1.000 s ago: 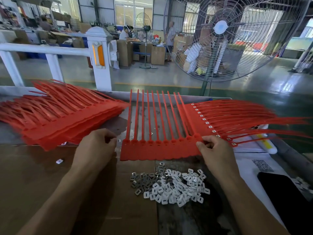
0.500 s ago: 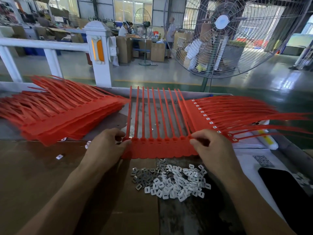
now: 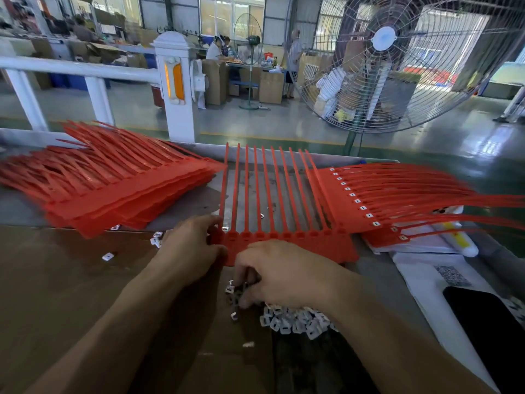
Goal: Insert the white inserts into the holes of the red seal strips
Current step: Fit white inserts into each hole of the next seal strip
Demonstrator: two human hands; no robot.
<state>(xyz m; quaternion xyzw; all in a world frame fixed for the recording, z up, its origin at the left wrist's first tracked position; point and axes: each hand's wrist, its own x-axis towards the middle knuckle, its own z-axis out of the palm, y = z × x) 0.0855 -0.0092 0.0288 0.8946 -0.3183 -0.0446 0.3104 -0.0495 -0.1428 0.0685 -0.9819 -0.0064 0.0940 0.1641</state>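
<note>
At the middle of the counter lies the red seal strip, a comb of ten straps pointing away from the person, its row of holes along the near band apparently all unfilled. The left hand grips the strip's left end, fingers curled over the corner. The right hand, which half a second ago held the strip's right end, has let go and dropped to the pile of white inserts just below the band; its fingers are curled down into the pile, but whether they already pinch an insert I cannot tell. That shift suggests the strip is now placed and the first pick is under way.

To the right, a finished stack with white inserts showing overlaps the strip's far corner; to the left, an unfilled stack sits near. A few stray inserts lie on the open brown counter. Room is tight sideways, free toward the person.
</note>
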